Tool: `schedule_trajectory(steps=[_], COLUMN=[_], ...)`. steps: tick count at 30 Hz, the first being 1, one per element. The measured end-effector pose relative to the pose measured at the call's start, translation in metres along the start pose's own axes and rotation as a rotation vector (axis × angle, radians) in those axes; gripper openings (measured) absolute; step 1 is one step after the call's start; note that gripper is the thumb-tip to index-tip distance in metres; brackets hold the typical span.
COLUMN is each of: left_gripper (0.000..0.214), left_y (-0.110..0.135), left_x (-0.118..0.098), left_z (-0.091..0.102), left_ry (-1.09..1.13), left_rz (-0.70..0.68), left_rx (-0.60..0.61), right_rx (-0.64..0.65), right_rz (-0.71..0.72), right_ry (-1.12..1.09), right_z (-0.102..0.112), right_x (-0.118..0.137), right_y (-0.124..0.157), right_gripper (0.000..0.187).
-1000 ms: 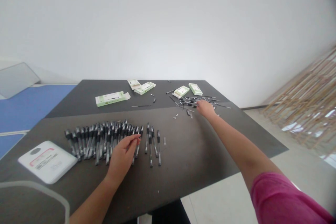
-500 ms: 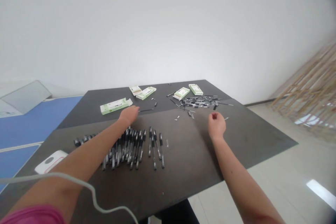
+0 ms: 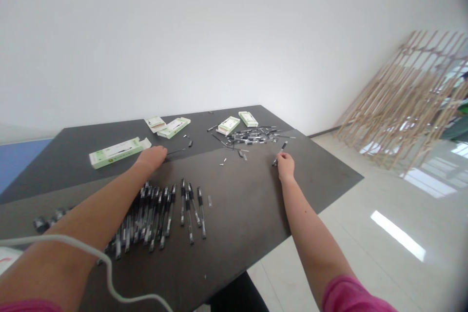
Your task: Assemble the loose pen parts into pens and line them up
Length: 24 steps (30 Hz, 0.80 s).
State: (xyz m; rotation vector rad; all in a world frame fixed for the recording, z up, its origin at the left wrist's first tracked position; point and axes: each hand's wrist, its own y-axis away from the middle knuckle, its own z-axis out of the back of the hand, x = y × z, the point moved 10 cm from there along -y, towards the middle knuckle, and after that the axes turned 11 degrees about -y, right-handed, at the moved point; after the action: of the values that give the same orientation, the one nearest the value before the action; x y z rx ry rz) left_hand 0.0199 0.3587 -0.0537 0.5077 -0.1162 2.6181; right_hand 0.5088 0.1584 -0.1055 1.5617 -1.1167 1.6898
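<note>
One left hand [image 3: 151, 157], one right hand [image 3: 285, 165]; five pen boxes [image 3: 119, 152] toward twelve o'clock; dozens of pens [image 3: 157, 212], one held.

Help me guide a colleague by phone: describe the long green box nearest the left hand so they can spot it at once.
Start at the dark tabletop and look toward its far left side. A long pale green box lies there, just beyond the left hand. It sits apart from the other four boxes, which are farther back in two pairs, and its end flap sticks out toward the hand.
</note>
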Motion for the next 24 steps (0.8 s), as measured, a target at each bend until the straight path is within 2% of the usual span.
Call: schedule_trajectory(steps=[5,8,11,13,16,18,20,23,24], left_gripper=[0.031,0.032,0.029,0.027,0.025,0.025,0.025,0.024,0.024], left_y=[0.015,0.038,0.069,0.091,0.121,0.14,0.16,0.187,0.195], left_x=[0.012,0.007,-0.003,-0.005,-0.008,-0.014,-0.03,-0.069,-0.081], left_z=[0.036,0.066,0.093,0.103,0.107,0.106,0.103,0.101,0.102], left_ry=[0.02,0.077,0.234,0.363,0.58,0.781,1.076,1.624,1.74], left_rz=[0.078,0.084,0.081,0.114,0.197,0.251,0.27,0.226,0.22], left_rx=[-0.086,-0.153,-0.248,-0.273,-0.262,-0.23,-0.175,-0.067,-0.04], right_rx=[-0.052,-0.094,-0.112,-0.114,-0.104,-0.073,0.001,0.227,0.352], right_rz=[-0.033,-0.061,-0.071,-0.064,-0.032,-0.002,0.021,0.01,-0.002], right_ry=[-0.167,-0.251,-0.316,-0.346,-0.375,-0.396,-0.419,-0.435,-0.418], right_z=[0.009,0.015,0.019,0.022,0.025,0.024,0.017,0.0,-0.008], right_x=[-0.004,-0.008,-0.006,0.001,0.022,0.043,0.065,0.097,0.106], right_y=[-0.003,-0.006,-0.007,-0.006,0.004,0.018,0.043,0.105,0.132], right_gripper=[0.013,0.021,0.03,0.032,0.025,0.018,0.015,0.017,0.016])
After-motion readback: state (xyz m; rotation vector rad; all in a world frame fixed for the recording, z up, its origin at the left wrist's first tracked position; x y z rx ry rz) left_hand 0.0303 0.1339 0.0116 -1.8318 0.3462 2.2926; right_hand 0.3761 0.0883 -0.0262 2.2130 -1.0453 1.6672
